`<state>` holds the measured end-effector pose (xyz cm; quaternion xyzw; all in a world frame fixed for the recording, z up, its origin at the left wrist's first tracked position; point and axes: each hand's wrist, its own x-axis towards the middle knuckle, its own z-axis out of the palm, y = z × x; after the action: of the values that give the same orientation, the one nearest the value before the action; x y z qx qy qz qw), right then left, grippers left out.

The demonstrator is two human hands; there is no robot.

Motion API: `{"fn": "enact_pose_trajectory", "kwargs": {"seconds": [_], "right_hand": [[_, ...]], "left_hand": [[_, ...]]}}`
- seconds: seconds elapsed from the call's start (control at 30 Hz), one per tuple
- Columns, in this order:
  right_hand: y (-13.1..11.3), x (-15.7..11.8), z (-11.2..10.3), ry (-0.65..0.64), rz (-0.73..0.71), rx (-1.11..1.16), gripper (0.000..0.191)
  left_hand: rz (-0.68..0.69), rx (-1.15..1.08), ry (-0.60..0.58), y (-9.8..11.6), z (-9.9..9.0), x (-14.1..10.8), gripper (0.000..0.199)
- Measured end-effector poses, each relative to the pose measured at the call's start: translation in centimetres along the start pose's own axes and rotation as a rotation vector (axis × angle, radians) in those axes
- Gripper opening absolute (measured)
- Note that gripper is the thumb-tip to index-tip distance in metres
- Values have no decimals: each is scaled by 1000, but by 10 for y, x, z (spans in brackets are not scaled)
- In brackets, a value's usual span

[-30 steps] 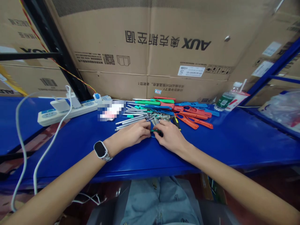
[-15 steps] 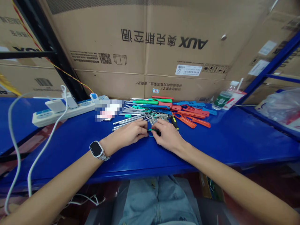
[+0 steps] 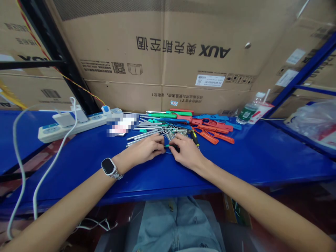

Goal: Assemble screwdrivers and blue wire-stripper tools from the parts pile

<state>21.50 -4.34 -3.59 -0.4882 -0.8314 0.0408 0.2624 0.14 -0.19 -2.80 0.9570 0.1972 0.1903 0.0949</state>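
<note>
Left hand (image 3: pixel 154 146): fingers curled, tips brought in to the near end of the green part; whether they pinch it, cannot tell.

Right hand (image 3: pixel 184 149): thumb and fingers closed on the other end of the green part.

Green part (image 3: pixel 167 146): small, slim, smooth, seemingly plastic; lies in the narrow gap between the two hands, to the right of the left fingertips and to the left of the right ones. Long axis seems to run across, from hand to hand; neither hand is clearly nearer. Its ends are hidden by fingers.

Rods (image 3: pixel 147 134): bright metal, straight, thin; just beyond the left hand, loosely side by side.

Orange handles (image 3: pixel 215 128): glossy moulded plastic, long, with openings; beyond the right hand and to its right.

Blue handles (image 3: pixel 210 116): same sort of plastic; farther beyond the right hand.

Screwdriver (image 3: pixel 194 139): black-and-yellow grip; just beyond the right hand.

Watch (image 3: pixel 107 166): pale case, dark rounded face, metal-link band; on the left wrist.

Table (image 3: pixel 223 168): smooth, blue, slightly shiny; under both hands.

Carton (image 3: pixel 118 45): brown corrugated board, creased; well beyond both hands.
</note>
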Motion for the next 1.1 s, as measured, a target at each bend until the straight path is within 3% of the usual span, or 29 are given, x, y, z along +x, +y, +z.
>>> {"fn": "enact_pose_trajectory", "kwargs": {"seconds": [0.17, 0.3, 0.37, 0.47, 0.77, 1.1], "right_hand": [[3, 1, 5, 27, -11, 55, 8], [7, 2, 10, 45, -19, 88, 6], [8, 2, 10, 50, -20, 97, 6], [9, 1, 10, 54, -23, 114, 7], [6, 1, 6, 19, -33, 73, 6], [7, 4, 7, 6, -24, 71, 5]], "left_hand": [[-84, -14, 11, -1, -2, -3, 14], [-220, 12, 30, -4, -6, -4, 33], [-240, 25, -26, -6, -7, -2, 31], [-241, 20, -101, -7, -9, 3, 25], [-274, -9, -95, -6, -11, 12, 16], [-164, 394, -138, 5, -4, 18, 20]]}}
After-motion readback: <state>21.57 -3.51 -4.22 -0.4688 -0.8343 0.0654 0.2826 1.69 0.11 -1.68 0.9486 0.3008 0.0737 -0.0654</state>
